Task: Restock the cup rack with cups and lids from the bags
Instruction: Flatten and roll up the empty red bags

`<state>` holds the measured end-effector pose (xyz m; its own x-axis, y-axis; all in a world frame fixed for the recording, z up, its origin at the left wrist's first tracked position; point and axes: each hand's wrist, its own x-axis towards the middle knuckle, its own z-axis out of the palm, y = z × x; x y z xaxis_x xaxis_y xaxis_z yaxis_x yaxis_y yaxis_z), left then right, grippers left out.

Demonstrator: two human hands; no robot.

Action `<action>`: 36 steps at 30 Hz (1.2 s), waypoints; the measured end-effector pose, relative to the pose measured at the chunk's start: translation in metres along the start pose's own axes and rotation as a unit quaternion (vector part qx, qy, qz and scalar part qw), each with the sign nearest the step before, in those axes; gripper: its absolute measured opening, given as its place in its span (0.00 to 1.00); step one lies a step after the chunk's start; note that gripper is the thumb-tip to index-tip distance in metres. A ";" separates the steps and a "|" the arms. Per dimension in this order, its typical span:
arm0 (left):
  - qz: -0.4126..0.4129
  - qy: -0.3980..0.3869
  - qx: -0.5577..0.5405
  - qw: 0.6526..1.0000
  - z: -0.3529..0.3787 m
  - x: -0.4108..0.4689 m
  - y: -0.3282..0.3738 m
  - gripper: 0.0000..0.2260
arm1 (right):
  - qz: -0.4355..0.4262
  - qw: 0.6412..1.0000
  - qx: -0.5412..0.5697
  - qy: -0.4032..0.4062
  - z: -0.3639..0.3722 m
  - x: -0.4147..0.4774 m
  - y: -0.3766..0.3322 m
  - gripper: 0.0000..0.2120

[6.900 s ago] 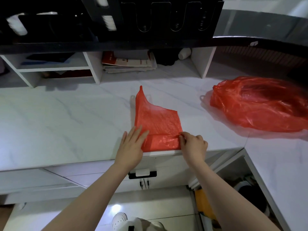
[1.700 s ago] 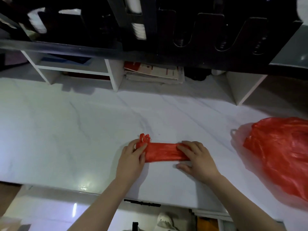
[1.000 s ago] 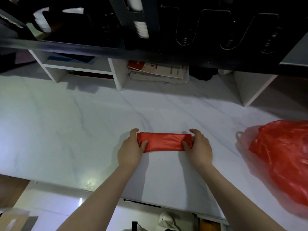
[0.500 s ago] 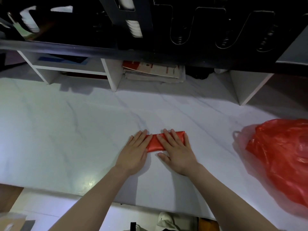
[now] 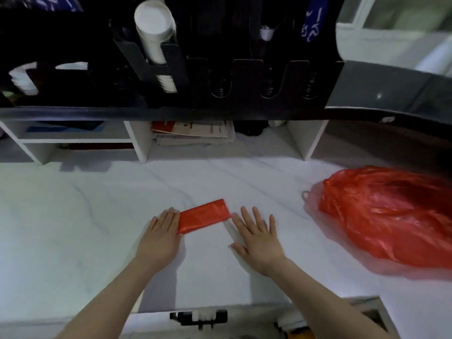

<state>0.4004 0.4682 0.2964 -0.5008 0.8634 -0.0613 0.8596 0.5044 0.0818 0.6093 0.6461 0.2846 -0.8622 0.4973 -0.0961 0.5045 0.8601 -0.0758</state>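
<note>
The left hand point(image 5: 161, 237) lies flat on the white counter point(image 5: 73, 228), fingers straight, touching the left end of the small folded red bag point(image 5: 204, 216). The right hand point(image 5: 259, 237) lies flat too, fingers spread, just beside the bag's right end. A full red bag point(image 5: 386, 216) sits far right.

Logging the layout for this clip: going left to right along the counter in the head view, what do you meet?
left hand → folded red bag → right hand → bulging red bag
</note>
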 end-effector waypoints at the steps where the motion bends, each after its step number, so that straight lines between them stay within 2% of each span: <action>1: -0.008 0.017 -0.008 1.000 -0.004 -0.004 -0.010 0.37 | 0.012 1.000 -0.007 0.001 -0.001 -0.008 0.005 0.33; 5: -0.073 -0.006 0.007 0.997 -0.020 -0.010 -0.037 0.44 | 0.063 0.998 -0.011 0.014 -0.010 -0.035 0.015 0.31; 8: -0.038 0.015 0.024 0.999 -0.035 -0.008 -0.027 0.49 | 0.085 0.996 -0.006 0.027 -0.016 -0.047 0.011 0.30; 9: -0.014 0.040 0.025 0.999 -0.038 -0.009 -0.020 0.49 | 0.090 0.996 -0.005 0.028 -0.017 -0.051 0.006 0.30; 12: 0.030 0.070 0.031 0.997 -0.046 -0.016 0.003 0.39 | 0.105 0.994 0.001 0.035 -0.021 -0.059 -0.007 0.30; 15: 0.087 0.070 0.031 0.993 -0.048 -0.024 0.021 0.32 | 0.126 0.991 0.002 0.042 -0.026 -0.069 -0.012 0.30; 20: 0.163 0.077 0.030 0.983 -0.039 -0.029 0.047 0.29 | 0.171 0.984 0.015 0.054 -0.033 -0.094 -0.002 0.30; 29: 0.187 0.074 0.032 0.979 -0.027 -0.001 0.109 0.30 | 0.256 0.962 0.008 0.090 -0.049 -0.146 0.076 0.30; 34: 0.197 0.074 -0.007 0.978 -0.025 0.015 0.167 0.27 | 0.345 0.925 -0.010 0.156 -0.068 -0.171 0.145 0.41; 36: 0.181 0.074 -0.023 0.980 -0.023 0.019 0.192 0.27 | 0.388 0.911 -0.022 0.140 -0.073 -0.181 0.179 0.44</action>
<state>0.5540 0.5816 0.3340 -0.1755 0.9766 0.1242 0.9801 0.1613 0.1160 0.8519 0.7182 0.3608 -0.2275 0.9615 0.1539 0.9698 0.2380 -0.0533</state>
